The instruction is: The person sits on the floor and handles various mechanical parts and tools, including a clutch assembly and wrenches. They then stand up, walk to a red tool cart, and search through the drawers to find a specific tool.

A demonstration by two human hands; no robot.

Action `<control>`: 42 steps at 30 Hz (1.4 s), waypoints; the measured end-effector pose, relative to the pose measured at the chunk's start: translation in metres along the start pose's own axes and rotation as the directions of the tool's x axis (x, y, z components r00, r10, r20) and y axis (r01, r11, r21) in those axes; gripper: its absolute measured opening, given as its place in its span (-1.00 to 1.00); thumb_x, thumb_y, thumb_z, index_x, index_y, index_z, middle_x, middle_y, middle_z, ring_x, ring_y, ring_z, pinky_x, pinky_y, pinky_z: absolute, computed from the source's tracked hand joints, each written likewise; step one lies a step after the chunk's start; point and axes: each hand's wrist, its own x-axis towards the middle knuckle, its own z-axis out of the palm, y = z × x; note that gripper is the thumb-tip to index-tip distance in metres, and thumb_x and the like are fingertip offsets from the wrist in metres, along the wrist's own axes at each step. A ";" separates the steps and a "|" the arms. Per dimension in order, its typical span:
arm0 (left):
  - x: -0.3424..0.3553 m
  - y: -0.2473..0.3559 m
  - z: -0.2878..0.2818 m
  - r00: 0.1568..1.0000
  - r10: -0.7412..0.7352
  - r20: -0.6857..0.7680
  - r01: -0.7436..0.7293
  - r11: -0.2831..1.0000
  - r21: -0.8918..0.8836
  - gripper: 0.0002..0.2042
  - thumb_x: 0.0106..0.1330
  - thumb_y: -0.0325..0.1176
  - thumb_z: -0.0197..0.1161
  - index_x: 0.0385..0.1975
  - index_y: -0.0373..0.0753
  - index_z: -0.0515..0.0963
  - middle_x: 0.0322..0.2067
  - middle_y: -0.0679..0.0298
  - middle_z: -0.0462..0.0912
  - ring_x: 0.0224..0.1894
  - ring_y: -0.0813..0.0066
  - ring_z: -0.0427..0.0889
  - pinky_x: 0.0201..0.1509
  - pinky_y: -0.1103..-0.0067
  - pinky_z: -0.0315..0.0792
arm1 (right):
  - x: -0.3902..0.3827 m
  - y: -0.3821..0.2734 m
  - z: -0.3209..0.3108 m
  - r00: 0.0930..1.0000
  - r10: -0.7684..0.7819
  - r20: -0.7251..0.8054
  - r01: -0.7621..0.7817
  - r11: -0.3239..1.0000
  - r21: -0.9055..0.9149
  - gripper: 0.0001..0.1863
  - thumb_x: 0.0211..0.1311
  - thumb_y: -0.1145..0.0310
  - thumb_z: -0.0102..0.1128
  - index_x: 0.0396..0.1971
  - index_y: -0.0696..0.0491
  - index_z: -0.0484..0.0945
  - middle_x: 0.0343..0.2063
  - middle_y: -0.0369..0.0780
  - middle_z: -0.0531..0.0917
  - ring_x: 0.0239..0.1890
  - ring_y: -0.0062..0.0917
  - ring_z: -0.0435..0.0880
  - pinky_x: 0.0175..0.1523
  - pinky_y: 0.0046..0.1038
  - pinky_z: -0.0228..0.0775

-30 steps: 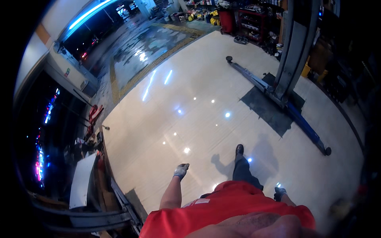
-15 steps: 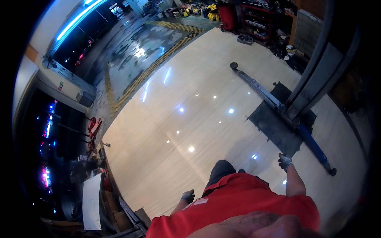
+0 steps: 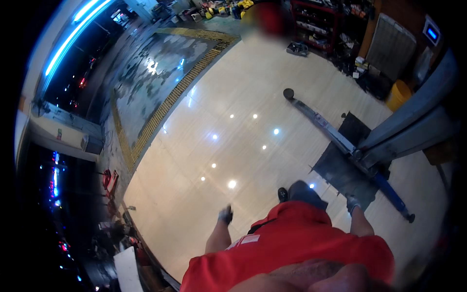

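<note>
My left hand (image 3: 225,214) in a grey glove swings over the cream tiled floor (image 3: 185,204), left of my red shirt (image 3: 292,228); its fingers are smeared and I cannot tell whether it holds anything. My right hand (image 3: 352,203), also gloved, is out to the right, over the dark floor patch (image 3: 335,170) below the vehicle lift's arm (image 3: 331,131); its finger shape is unclear. A dark shoe (image 3: 282,194) and trouser leg show past my shirt. The lift post (image 3: 408,121) rises at the right.
A yellow drain grate (image 3: 175,97) borders a wet concrete bay (image 3: 146,82). A red tool cart (image 3: 314,29), black tray (image 3: 296,48) and yellow bucket (image 3: 398,95) stand along the back right. Red equipment (image 3: 109,182) and a white panel (image 3: 126,270) lie at the left.
The lift has shifted right and down in the view as I move along. My left hand has moved up since half a second ago; my right hand has risen since a second ago.
</note>
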 end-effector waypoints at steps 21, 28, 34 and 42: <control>0.365 0.746 -0.234 0.695 0.703 -0.153 0.012 -0.224 -0.975 -0.35 0.31 0.29 0.13 0.02 -0.24 0.60 -0.02 0.08 0.67 0.14 0.04 0.56 0.33 0.11 0.31 | -0.020 -0.951 0.107 0.173 -0.635 0.753 0.474 0.724 0.501 -0.42 0.32 -0.14 0.21 -0.06 0.15 0.63 -0.26 -0.24 0.69 -0.26 -0.58 0.62 -0.13 -0.50 0.49; 0.503 0.840 -0.283 0.708 0.706 -0.022 0.092 -0.122 -0.988 -0.38 0.37 0.30 0.05 0.16 -0.07 0.56 0.14 0.18 0.62 0.25 0.01 0.50 0.40 0.01 0.22 | 0.062 -1.077 0.099 0.203 -0.717 0.667 0.388 0.684 0.617 -0.46 0.31 -0.12 0.26 -0.41 0.16 0.65 -0.54 -0.24 0.65 -0.48 -0.56 0.61 -0.32 -0.50 0.46; 0.620 0.972 -0.296 0.859 0.505 0.088 0.095 0.012 -0.995 -0.50 0.39 0.28 0.05 0.14 0.11 0.48 0.21 0.21 0.46 0.23 -0.12 0.41 0.24 -0.26 0.29 | 0.146 -1.182 0.067 0.471 -0.682 0.560 0.446 0.732 0.516 -0.48 0.35 -0.11 0.20 -0.35 0.15 0.65 -0.49 -0.24 0.66 -0.47 -0.59 0.58 -0.33 -0.50 0.46; 0.842 0.995 -0.280 0.888 0.394 0.239 -0.301 0.889 -0.345 -0.52 0.44 0.05 0.14 0.10 -0.23 0.56 -0.02 0.12 0.68 -0.02 0.30 0.63 0.10 0.38 0.47 | 0.365 -1.118 0.003 0.906 -0.298 0.301 -0.036 0.655 0.755 -0.72 0.35 0.17 0.29 -0.18 0.09 0.62 -0.55 -0.35 0.54 -0.43 -0.55 0.60 -0.42 -0.46 0.50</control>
